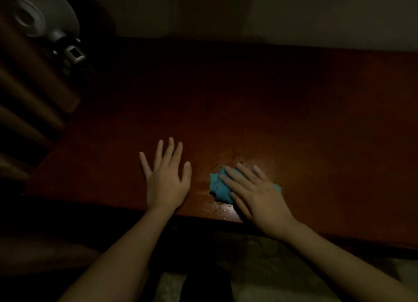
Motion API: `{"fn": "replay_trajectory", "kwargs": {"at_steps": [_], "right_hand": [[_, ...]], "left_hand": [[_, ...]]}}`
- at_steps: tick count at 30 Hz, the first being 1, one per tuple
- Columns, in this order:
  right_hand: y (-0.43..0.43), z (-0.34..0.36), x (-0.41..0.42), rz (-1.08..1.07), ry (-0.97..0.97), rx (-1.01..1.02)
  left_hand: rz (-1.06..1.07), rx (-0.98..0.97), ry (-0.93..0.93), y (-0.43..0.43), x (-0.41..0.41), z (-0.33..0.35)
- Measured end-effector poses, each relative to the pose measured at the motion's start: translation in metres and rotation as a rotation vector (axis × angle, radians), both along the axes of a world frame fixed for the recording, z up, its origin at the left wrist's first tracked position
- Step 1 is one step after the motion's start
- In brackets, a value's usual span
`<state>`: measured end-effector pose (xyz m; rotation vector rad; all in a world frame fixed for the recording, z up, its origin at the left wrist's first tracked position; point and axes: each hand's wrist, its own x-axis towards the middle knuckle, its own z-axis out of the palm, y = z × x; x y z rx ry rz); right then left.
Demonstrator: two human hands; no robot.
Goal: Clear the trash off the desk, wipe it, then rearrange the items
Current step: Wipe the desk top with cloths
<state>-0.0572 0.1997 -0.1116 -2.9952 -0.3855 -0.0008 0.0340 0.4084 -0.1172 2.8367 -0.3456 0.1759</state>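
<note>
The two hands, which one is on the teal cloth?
The right hand, laid flat over the teal cloth; the left hand rests spread on the bare desk beside it.

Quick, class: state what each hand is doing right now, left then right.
Left hand: open, fingers spread, flat on the desk, holding nothing.
Right hand: open, straight fingers pressing the teal cloth onto the desk.
</note>
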Motion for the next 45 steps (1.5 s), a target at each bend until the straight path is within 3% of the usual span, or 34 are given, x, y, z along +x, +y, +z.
{"fn": "replay_trajectory", "kwargs": {"at_steps": [4,9,12,19,33,37,42,45], "right_hand": [[-0.028,0.003,-0.035,0.167,0.065,0.02],[-0.062,0.002,-0.014,0.032,0.075,0.019],[-0.055,0.002,0.016,-0.116,0.045,0.028],[-0.052,-0.003,0.091,-0.225,0.03,0.027],[-0.059,-0.005,0.292,-0.384,0.006,0.042],[-0.033,-0.004,0.319,-0.297,0.017,0.014],[0.005,0.005,0.244,0.018,0.043,0.041],[-0.012,0.008,0.22,0.058,0.043,0.046]], "left_hand": [[0.019,-0.004,0.008,0.003,-0.001,0.0],[0.026,0.011,0.044,0.0,0.004,0.0],[0.035,0.02,0.049,0.0,0.016,0.0],[0.006,0.046,0.046,0.005,0.067,0.001],[-0.086,0.102,0.096,0.012,0.256,0.001],[-0.157,0.109,0.131,0.008,0.271,-0.001],[-0.187,0.077,0.142,0.008,0.277,0.0],[-0.195,0.097,0.129,0.007,0.278,0.0]]}}
